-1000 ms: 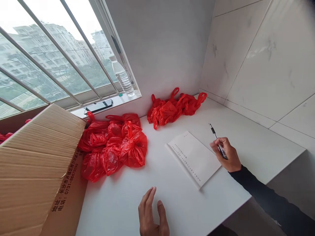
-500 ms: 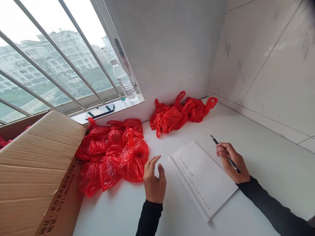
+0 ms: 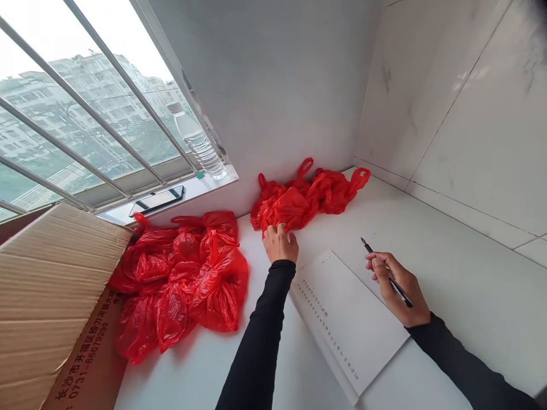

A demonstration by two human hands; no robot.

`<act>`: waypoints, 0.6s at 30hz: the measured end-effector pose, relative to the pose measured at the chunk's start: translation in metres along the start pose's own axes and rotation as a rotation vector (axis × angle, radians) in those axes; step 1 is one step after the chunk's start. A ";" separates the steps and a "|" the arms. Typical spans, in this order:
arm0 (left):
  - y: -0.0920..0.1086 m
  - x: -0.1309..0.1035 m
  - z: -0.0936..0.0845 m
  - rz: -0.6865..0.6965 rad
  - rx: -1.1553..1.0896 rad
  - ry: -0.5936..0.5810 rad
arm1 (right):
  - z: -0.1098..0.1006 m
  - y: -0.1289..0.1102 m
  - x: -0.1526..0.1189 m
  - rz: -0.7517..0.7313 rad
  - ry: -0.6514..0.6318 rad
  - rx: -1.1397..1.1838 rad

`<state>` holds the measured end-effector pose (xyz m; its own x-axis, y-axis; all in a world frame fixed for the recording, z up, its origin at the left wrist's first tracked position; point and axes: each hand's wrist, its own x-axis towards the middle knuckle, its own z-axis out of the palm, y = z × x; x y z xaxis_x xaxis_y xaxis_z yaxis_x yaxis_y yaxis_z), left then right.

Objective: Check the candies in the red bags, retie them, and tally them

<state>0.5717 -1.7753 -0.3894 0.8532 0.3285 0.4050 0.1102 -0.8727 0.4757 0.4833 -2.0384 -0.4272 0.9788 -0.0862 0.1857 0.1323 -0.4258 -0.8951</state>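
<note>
My left hand (image 3: 280, 245) is at the near edge of the back heap of red plastic bags (image 3: 294, 205), its fingers curled down against the red plastic; whether they grip it is hidden. In my right hand (image 3: 399, 285) a black pen (image 3: 398, 288) is held, its tip pointing up and left above the white table. Between my arms lies an open notebook (image 3: 354, 324) with rows of small handwriting along its left side. Several knotted red bags (image 3: 183, 279) form a larger heap to the left of my left arm.
A cardboard box (image 3: 51, 285) with an open flap stands at the left. On the window sill are a phone (image 3: 158, 199) and a clear water bottle (image 3: 199, 142). Metal bars cross the window. A grey wall and a tiled wall (image 3: 461, 114) bound the white table (image 3: 453, 250).
My left hand has moved forward from beside the left heap to the back heap. My right hand still holds the pen, nearly in place. The view has shifted slightly.
</note>
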 end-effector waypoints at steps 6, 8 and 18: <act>0.003 0.008 -0.001 -0.042 -0.018 -0.024 | 0.000 -0.002 0.001 -0.009 -0.006 -0.010; 0.003 0.006 -0.004 -0.049 -0.063 -0.031 | -0.001 -0.003 0.002 -0.013 -0.004 -0.015; 0.011 0.003 -0.011 -0.184 -0.567 -0.055 | -0.001 -0.003 0.003 -0.027 0.015 -0.032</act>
<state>0.5698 -1.7798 -0.3748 0.8726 0.4240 0.2424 -0.0175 -0.4689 0.8831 0.4854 -2.0382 -0.4236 0.9725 -0.0877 0.2157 0.1531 -0.4571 -0.8761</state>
